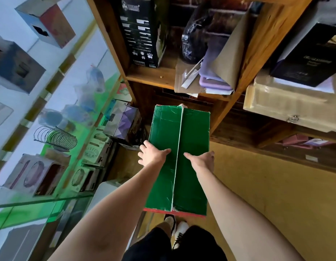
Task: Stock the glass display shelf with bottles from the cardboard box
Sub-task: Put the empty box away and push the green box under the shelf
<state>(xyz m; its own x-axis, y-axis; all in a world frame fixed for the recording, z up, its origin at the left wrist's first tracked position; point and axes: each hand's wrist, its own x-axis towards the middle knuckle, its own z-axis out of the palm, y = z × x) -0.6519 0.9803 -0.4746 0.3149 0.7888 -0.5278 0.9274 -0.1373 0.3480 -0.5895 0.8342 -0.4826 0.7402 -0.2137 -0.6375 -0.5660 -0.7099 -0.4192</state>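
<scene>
A green cardboard box (193, 140) with red edging stands on the floor in front of me, its two top flaps closed along a pale middle seam. My left hand (153, 154) lies flat on the left flap, thumb toward the seam and fingers reaching over the left edge. On the right flap rests my right hand (202, 160), fingers spread, thumb pointing at the seam. No bottles are visible; the box's inside is hidden. The glass display shelf (37, 202) runs along the left, with boxed goods behind its panes.
A wooden shelf unit (150, 77) stands just beyond the box, holding a black carton, papers and bags. Small product boxes (122, 123) crowd the floor left of the green box. Tan floor (266, 185) stretches to the right. My feet (177, 227) are just behind the box.
</scene>
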